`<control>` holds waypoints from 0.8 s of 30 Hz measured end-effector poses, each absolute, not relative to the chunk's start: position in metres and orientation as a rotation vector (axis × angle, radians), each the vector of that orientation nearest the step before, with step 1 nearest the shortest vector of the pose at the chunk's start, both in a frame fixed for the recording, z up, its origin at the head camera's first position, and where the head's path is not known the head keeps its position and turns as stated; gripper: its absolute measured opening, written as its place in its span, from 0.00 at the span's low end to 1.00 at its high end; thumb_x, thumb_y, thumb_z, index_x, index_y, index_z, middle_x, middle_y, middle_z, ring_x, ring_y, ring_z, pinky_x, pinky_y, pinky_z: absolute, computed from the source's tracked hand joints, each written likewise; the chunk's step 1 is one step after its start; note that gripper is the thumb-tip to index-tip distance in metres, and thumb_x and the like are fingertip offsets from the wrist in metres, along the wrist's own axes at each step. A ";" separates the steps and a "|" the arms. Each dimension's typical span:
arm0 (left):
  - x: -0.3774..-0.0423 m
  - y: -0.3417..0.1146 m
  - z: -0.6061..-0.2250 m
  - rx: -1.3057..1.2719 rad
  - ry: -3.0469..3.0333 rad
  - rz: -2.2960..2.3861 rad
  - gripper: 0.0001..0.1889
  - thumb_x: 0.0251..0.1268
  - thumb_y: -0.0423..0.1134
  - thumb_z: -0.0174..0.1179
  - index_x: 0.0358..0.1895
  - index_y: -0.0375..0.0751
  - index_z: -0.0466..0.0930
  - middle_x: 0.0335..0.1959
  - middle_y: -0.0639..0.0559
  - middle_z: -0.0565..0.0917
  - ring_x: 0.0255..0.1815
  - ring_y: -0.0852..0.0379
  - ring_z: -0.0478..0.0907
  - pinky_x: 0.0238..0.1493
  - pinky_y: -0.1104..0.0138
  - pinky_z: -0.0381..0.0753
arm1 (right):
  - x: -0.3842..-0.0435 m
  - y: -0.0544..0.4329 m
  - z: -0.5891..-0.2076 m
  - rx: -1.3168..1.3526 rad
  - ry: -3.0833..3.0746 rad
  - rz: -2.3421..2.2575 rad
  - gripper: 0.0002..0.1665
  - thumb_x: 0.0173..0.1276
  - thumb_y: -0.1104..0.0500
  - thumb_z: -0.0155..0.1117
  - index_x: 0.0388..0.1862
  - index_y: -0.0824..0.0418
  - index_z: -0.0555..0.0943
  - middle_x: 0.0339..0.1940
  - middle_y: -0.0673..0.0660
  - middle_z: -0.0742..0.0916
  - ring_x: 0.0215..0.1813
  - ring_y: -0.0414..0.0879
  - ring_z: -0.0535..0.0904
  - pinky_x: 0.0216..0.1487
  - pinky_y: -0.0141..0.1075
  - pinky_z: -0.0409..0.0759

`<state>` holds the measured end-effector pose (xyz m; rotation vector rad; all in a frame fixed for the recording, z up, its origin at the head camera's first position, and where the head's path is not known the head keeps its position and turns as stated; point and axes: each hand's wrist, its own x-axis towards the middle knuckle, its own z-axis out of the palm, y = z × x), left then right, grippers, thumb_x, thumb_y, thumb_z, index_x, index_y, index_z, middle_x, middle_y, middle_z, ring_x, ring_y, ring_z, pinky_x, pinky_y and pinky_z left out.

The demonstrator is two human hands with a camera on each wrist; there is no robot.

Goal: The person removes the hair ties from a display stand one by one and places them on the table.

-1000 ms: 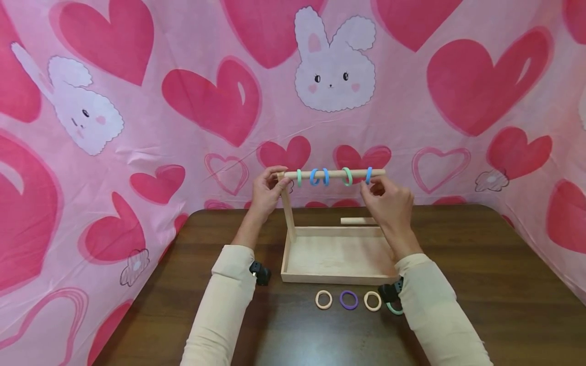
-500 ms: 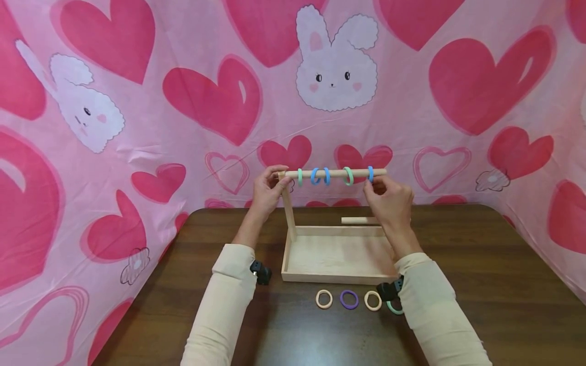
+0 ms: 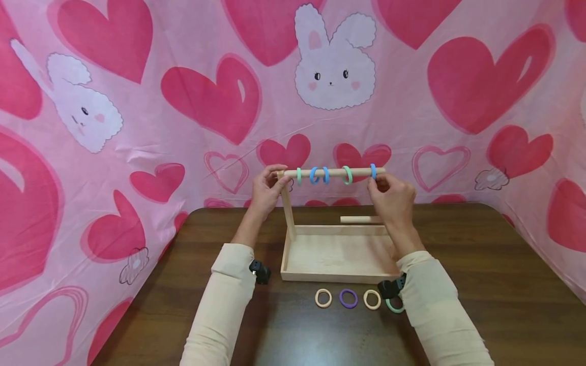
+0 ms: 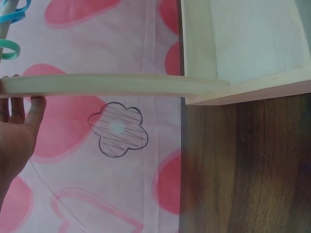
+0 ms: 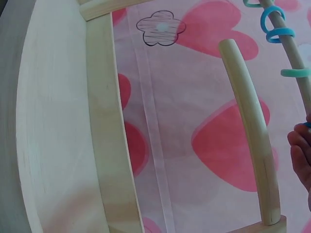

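Observation:
A wooden rack has a tray [image 3: 339,254], an upright post [image 3: 288,213] at its left and a long rod [image 3: 336,173] reaching right from the post's top. My left hand [image 3: 267,190] grips the post's top where the rod begins; in the left wrist view its fingers [image 4: 35,114] curl at the post's end. Near the rod's free end, my right hand [image 3: 393,201] pinches a blue ring [image 3: 373,172] that encircles the rod. Two green rings, one a mint ring [image 3: 347,175], and two more blue rings, one a blue ring [image 3: 314,176], hang further left.
A lower rod [image 3: 359,219] stands behind the tray, its right part hidden by my right arm. On the brown table [image 3: 293,335] before the tray lie a purple ring [image 3: 348,299], two beige rings, one a beige ring [image 3: 323,298], and a green ring [image 3: 394,305] partly under my wrist camera.
My right hand has slid the pinched blue ring a little to the right along the rod, closer to its free end. The left hand has stayed in place.

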<state>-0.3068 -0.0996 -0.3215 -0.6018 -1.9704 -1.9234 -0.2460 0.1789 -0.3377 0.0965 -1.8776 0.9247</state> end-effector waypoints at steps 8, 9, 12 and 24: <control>-0.308 -0.101 -0.322 -0.607 -1.960 -1.925 0.14 0.66 0.24 0.63 0.54 0.26 0.79 0.35 0.54 0.86 0.33 0.65 0.80 0.33 0.74 0.76 | -0.244 0.183 -0.337 0.049 -1.890 0.992 0.08 0.61 0.64 0.72 0.33 0.72 0.88 0.26 0.67 0.90 0.27 0.07 0.66 0.35 0.10 0.64; -0.308 -0.101 -0.322 -0.615 -1.957 -1.923 0.14 0.66 0.24 0.63 0.54 0.26 0.79 0.35 0.52 0.86 0.33 0.64 0.80 0.32 0.74 0.75 | -0.244 0.184 -0.337 0.049 -1.890 0.998 0.08 0.61 0.65 0.72 0.33 0.72 0.88 0.26 0.68 0.90 0.27 0.07 0.66 0.35 0.10 0.64; -0.308 -0.101 -0.323 -0.635 -1.954 -1.913 0.14 0.66 0.24 0.63 0.54 0.25 0.79 0.35 0.51 0.86 0.32 0.63 0.79 0.31 0.74 0.74 | -0.242 0.186 -0.337 0.042 -1.892 1.013 0.08 0.61 0.66 0.72 0.33 0.73 0.88 0.26 0.69 0.90 0.27 0.07 0.67 0.34 0.09 0.65; -0.306 -0.103 -0.321 -0.670 -1.943 -1.917 0.14 0.66 0.23 0.62 0.54 0.24 0.78 0.35 0.58 0.85 0.34 0.67 0.80 0.38 0.74 0.79 | -0.236 0.192 -0.337 -0.001 -1.909 1.021 0.10 0.64 0.62 0.72 0.33 0.71 0.88 0.26 0.68 0.89 0.24 0.10 0.66 0.30 0.12 0.64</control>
